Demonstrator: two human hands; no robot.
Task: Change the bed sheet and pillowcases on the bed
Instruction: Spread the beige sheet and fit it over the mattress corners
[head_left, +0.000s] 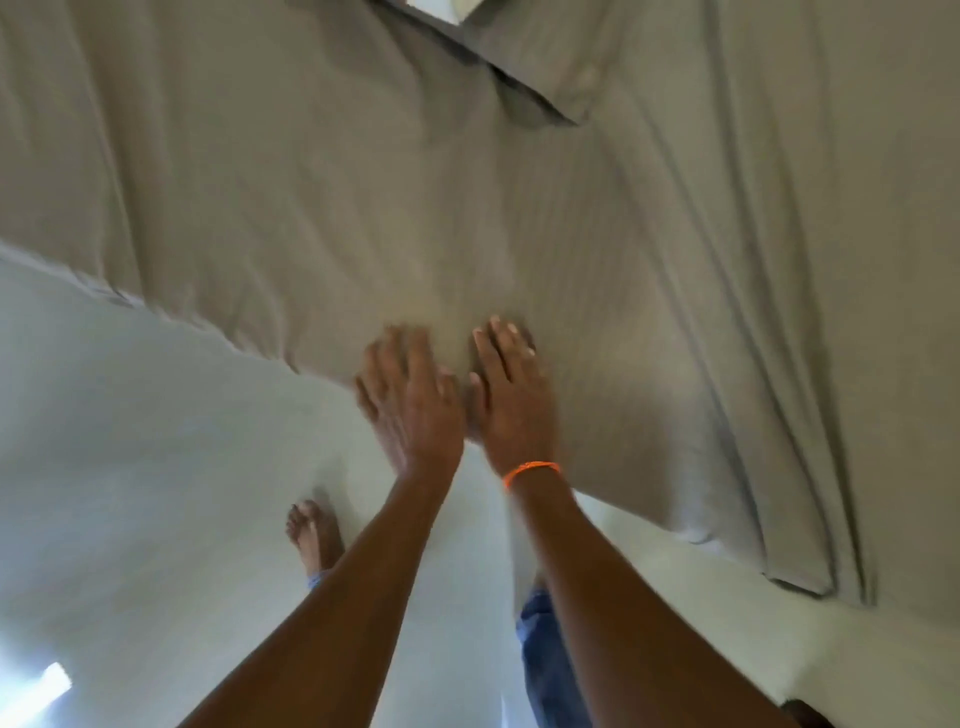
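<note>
Left hand (410, 397) and right hand (511, 395), side by side with fingers straight and flat, palms down on wrinkled grey-beige bed sheet (363, 182) near its draped edge.
</note>
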